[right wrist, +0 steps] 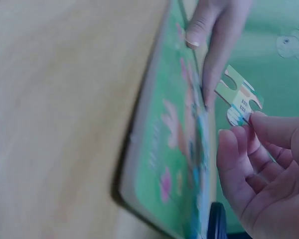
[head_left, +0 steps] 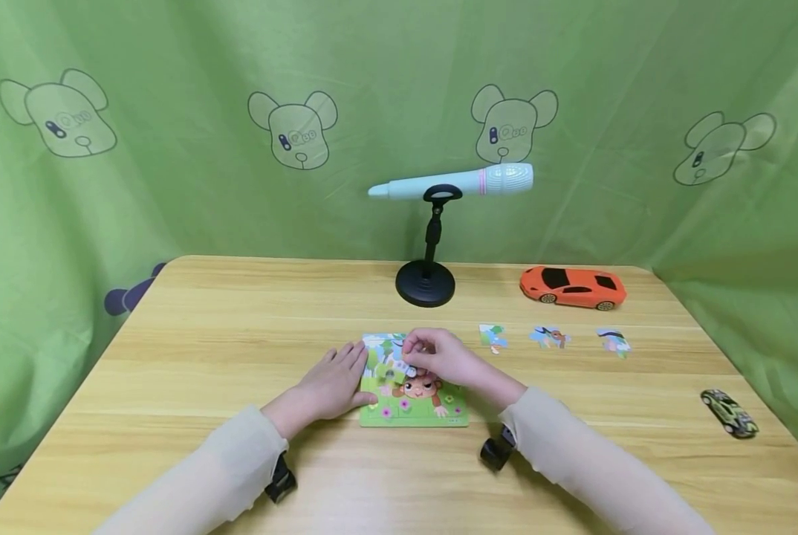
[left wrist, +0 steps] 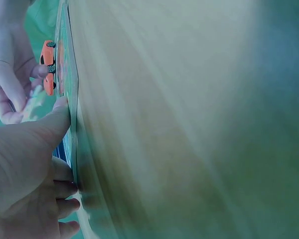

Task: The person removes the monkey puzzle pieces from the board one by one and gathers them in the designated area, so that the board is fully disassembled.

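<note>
A jigsaw board (head_left: 412, 416) with a cartoon monkey on green lies on the table in front of me. My right hand (head_left: 441, 358) pinches a jigsaw piece (right wrist: 240, 99) between thumb and fingers, raised above the board. This piece shows green and a small building with windows. My left hand (head_left: 335, 383) lies flat at the board's left edge, fingers straight, the thumb (left wrist: 60, 112) resting over the edge. Part of the picture is hidden behind the right hand in the head view.
Three loose jigsaw pieces, one of them centrally placed (head_left: 550, 336), lie right of the board. Behind stand a light-blue microphone (head_left: 452, 183) on a black stand (head_left: 426, 282) and an orange toy car (head_left: 573, 288). A small patterned toy car (head_left: 730, 413) sits near the right edge.
</note>
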Tool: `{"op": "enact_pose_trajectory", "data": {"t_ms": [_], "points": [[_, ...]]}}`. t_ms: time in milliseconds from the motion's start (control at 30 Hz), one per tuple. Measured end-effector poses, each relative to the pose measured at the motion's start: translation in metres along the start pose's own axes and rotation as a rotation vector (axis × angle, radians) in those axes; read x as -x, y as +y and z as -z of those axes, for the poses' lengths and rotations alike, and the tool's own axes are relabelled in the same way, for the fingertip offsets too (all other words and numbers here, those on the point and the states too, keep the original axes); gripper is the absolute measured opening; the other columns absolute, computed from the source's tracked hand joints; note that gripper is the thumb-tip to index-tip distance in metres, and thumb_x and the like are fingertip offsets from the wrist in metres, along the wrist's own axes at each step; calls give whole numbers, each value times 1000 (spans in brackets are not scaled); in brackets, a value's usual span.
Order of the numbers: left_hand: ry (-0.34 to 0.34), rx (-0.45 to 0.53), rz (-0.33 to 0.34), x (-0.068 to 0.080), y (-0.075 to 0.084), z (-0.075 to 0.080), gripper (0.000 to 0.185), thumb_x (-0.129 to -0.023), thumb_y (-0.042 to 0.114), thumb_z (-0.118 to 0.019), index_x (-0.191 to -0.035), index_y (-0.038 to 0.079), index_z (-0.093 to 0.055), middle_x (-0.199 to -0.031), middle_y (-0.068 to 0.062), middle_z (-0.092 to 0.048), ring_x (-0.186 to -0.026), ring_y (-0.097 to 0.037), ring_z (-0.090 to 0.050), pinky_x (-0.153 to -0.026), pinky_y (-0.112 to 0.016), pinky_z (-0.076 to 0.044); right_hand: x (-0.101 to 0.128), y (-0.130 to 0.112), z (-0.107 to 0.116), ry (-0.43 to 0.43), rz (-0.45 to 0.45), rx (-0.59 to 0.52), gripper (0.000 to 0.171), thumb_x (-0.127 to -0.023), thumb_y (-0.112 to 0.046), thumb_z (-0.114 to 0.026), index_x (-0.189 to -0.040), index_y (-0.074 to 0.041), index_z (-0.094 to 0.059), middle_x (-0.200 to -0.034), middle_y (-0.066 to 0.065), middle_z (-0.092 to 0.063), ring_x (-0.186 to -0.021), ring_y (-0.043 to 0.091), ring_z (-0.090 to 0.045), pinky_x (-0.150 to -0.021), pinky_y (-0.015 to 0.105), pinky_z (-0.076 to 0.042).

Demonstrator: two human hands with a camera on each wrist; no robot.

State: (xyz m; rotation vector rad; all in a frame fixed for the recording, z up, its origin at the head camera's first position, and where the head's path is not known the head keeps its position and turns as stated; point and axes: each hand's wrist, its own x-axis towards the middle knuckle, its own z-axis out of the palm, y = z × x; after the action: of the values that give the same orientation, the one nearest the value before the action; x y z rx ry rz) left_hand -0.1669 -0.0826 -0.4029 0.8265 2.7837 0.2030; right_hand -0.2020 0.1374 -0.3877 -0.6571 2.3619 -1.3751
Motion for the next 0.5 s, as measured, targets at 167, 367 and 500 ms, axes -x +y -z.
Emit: {"op": "enact_pose_trajectory", "data": {"t_ms": [167,367,500], "points": [[-4,-5,-1,0,0,0,79,-91,50,-45,-142,-7,-24,-148,-20,-18,-135,-34,-16,-108,-47,-15,10,1,17,9,-41,8,6,-90,-11,-60,-90,-5,-61,-76,7,-55,-63,22,-53,-52,37,-52],[-5,-1,0,1,0,0,79,-91,50,-45,-142,-7,-24,-148,-20,-18,-135,-34,-16,-108,-47,-15,26,5,40,49,-84,51,6,-88,-10,-62,-90,-4,-62,-78,8,-56,-66,30,-54,-53,38,-52],[-6,-2,-1,1,0,-1,79,-91,50,-45,-142,-7,-24,-148,-20,-18,-135,-34,-16,-108,-47,-15,40,10,55,82,-106,63,9,-87,-9,-62,-91,-1,-62,-78,11,-57,-67,33,-54,-53,39,-52]]}}
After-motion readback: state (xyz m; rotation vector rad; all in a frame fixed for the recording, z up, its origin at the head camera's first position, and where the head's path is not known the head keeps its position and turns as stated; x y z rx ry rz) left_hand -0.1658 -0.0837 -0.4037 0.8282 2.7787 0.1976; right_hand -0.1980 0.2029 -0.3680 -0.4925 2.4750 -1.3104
